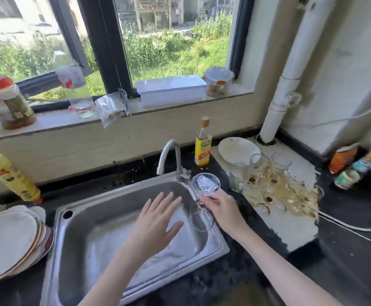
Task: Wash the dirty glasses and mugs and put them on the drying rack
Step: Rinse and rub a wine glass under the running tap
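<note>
A person's right hand (221,208) pinches a clear glass mug (205,195) over the right rim of a steel sink (118,230). The mug's base rises above the fingers and its mouth hangs below them. The left hand (155,224) hovers just left of the mug, fingers spread, holding nothing. The tap (169,157) stands just beyond the grip. To the right of the gripping hand, dirty glasses (275,182) crowd a stained white cloth (290,228).

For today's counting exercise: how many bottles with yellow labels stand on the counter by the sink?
2: a squeeze bottle at the far left beside the sink, and a yellow-labelled bottle just right of the faucet.
</note>
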### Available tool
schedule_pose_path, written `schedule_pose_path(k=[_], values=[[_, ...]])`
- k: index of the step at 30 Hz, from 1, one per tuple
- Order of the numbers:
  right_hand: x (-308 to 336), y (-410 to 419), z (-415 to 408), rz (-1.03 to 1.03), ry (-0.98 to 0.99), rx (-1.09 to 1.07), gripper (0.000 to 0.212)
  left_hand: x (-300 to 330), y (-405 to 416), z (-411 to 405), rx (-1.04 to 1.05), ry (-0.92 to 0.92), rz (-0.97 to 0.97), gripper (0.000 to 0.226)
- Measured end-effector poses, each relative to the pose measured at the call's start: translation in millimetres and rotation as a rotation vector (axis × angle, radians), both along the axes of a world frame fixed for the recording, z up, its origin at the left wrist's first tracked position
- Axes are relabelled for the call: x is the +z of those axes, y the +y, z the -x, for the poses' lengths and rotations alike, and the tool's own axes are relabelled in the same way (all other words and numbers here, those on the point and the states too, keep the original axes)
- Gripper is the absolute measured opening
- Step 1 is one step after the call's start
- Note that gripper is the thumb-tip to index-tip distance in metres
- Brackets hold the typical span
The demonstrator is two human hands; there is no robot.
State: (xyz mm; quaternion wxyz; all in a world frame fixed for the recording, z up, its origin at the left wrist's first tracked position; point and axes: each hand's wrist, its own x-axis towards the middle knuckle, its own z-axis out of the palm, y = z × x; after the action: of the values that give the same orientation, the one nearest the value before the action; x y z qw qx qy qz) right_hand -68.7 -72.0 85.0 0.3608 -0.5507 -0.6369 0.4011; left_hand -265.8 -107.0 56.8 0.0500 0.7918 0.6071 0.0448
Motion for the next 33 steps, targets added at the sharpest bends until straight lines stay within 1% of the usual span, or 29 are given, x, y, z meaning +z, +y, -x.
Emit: schedule_pose_path(k=[3,5,7,8,10,12,14,18,20,22,24,28,31,33], values=[[11,-46,-14,-0.013,0.028,-0.095,0.021,11,-29,-8,-0.12,-0.021,0.025,0.083],[17,-78,-27,0.009,0.071,-0.169,0.023,15,-50,-18,-0.17,0.0,0.002,0.075],[21,-112,-43,0.009,0.096,-0.233,0.015,17,-72,-32,-0.224,-0.039,0.032,0.064],[23,-129,-51,0.003,0.114,-0.265,0.011,18,-82,-41,-0.268,-0.067,0.038,0.065],[25,-162,-70,-0.011,0.164,-0.332,0.012,20,-102,-65,-0.358,-0.129,0.057,0.081],[29,-195,-93,-0.026,0.2,-0.413,0.016,22,-120,-94,-0.442,-0.144,0.052,0.098],[32,-231,-119,-0.049,0.218,-0.501,0.019,31,-138,-125,-0.523,-0.139,0.056,0.101],[36,-308,-176,-0.116,0.211,-0.669,0.014,43,-181,-193,-0.679,-0.136,0.029,0.096],[34,-350,-207,-0.128,0.219,-0.744,0.014,44,-207,-233,-0.77,-0.134,0.017,0.085],[31,-396,-238,-0.117,0.219,-0.806,0.016,43,-239,-274,-0.852,-0.106,0.006,0.069],[27,-445,-269,-0.118,0.202,-0.874,0.019,38,-279,-319,-0.944,-0.127,0.008,0.06],[22,-540,-334,-0.079,0.161,-1.022,0.018,30,-361,-409,-1.089,-0.148,0.076,0.059],[18,-594,-380,-0.064,0.124,-1.097,0.019,24,-403,-463,-1.159,-0.148,0.087,0.058],[18,-623,-405,-0.057,0.113,-1.145,0.021,23,-422,-496,-1.207,-0.185,0.137,0.072]])
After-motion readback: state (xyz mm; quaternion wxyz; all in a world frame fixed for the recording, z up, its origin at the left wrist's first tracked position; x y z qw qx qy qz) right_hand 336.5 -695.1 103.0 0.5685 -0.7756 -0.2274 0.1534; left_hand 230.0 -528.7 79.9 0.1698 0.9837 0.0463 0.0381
